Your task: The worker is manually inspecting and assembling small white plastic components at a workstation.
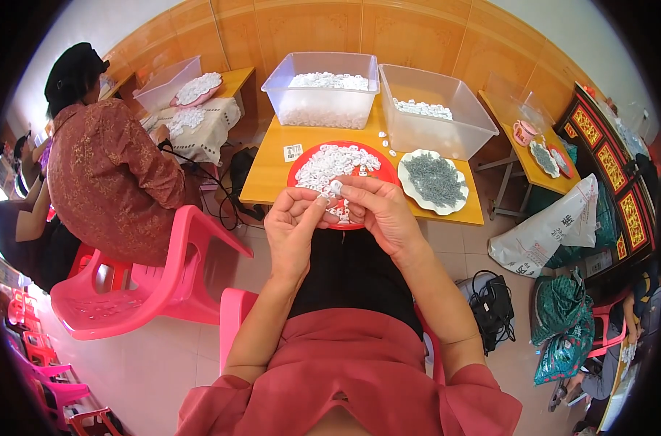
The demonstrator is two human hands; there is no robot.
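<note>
White plastic piece (pixel 335 187): pinched at fingertips of right hand (pixel 385 214), above a red plate (pixel 387 167) heaped with similar pieces. Left hand (pixel 290 229) close beside, fingers drawn together; cannot tell whether it grips a piece too. Plate on yellow surface (pixel 265 178); scalloped white dish (pixel 444 209) of slender grey pieces (pixel 436 182) to its right, two clear bins (pixel 319 99) behind.

Small white piece (pixel 335 187) between left hand (pixel 290 229) and right hand (pixel 386 216)
</note>
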